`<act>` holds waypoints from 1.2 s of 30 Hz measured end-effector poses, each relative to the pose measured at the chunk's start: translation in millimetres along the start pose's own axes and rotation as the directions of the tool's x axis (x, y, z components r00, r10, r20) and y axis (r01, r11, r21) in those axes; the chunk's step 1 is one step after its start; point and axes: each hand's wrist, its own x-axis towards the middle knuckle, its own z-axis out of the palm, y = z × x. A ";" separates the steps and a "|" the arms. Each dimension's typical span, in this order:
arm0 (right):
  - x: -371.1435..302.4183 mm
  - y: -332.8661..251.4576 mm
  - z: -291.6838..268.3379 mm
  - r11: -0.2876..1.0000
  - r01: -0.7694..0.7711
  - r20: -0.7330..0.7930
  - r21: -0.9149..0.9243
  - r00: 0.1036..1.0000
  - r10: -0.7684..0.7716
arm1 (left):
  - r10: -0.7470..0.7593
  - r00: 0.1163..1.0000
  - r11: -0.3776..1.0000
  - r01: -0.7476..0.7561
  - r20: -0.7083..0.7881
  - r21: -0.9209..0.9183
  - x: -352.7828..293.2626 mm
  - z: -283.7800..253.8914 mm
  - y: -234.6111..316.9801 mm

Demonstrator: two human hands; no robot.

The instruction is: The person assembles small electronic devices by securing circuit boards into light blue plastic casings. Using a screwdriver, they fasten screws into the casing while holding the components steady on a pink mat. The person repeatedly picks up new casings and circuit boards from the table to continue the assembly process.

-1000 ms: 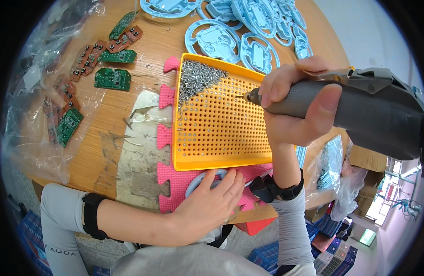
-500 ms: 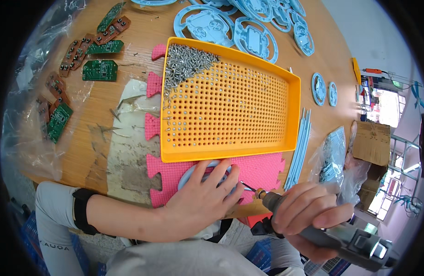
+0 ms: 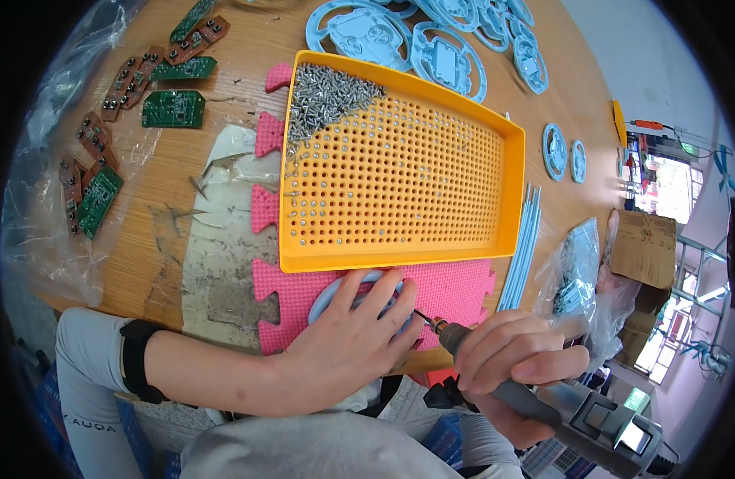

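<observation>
My left hand (image 3: 347, 327) lies over a light blue plastic wheel (image 3: 320, 305), its bent fingers spread across the rim and holding it on the pink foam mat (image 3: 455, 291). Most of the wheel is hidden under that hand. In my right hand (image 3: 515, 359) is a dark grey electric screwdriver (image 3: 571, 411), tilted, with its thin bit pointing left at the wheel beside my left fingertips. Whether the bit touches a screw is hidden. Just beyond the hands, a yellow perforated tray (image 3: 399, 262) has silver screws (image 3: 327, 100) heaped in its far left corner and some standing in its holes.
Green and brown circuit boards (image 3: 173, 109) lie on plastic film at the left. More light blue wheels (image 3: 447, 64) are piled at the back. To the right are thin blue rods (image 3: 523, 247), a clear bag of blue parts (image 3: 576, 267) and a cardboard box (image 3: 643, 247).
My right hand and the screwdriver have moved a little left, toward the wheel. The left hand stays on the wheel. The table scene has shifted slightly in the view.
</observation>
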 end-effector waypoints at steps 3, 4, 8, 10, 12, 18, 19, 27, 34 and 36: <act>3.1 12.1 -0.9 0.998 0.061 0.103 0.035 0.993 -0.064 | -0.003 1.000 1.000 0.003 0.001 0.005 -2.6 1.5 -1.2; 2.8 10.7 -1.2 0.997 0.035 0.106 0.063 0.993 -0.042 | -0.001 1.000 1.000 0.001 0.002 0.009 -3.1 0.6 -1.5; -0.4 9.2 -2.2 0.997 0.007 0.121 0.073 0.992 -0.016 | 0.014 1.000 1.000 -0.015 0.003 0.022 -3.6 1.6 -0.8; -0.9 10.8 -0.2 0.998 0.018 0.112 0.058 0.993 -0.024 | 0.018 1.000 0.999 -0.017 -0.022 0.046 -3.4 1.5 -0.2; -1.7 7.5 2.2 0.998 0.012 0.080 0.060 0.997 -0.017 | 0.014 1.000 1.000 -0.014 -0.002 -0.012 -2.0 0.0 0.0; 4.1 -4.0 -11.7 0.954 -0.237 0.133 0.186 0.968 0.215 | 0.023 1.000 1.000 -0.023 0.003 0.005 0.4 -10.5 3.7; 1.8 1.2 -11.8 0.939 -0.248 0.115 0.240 0.967 0.226 | 0.017 1.000 0.999 -0.018 -0.023 -0.028 -1.8 -7.7 0.4; -8.6 -9.0 -43.4 0.913 -0.350 0.065 0.208 0.937 0.344 | 0.059 0.981 0.998 -0.065 0.183 0.027 -34.8 -35.3 17.9; 15.3 -10.8 -84.4 0.795 -0.592 0.005 0.132 0.803 0.596 | -0.409 0.836 0.908 0.412 0.366 0.072 -179.2 -123.2 38.9; 36.3 1.4 -104.3 0.849 -0.524 -0.073 -0.063 0.851 0.520 | -0.628 0.711 0.764 0.641 0.315 0.077 -218.4 -112.1 39.0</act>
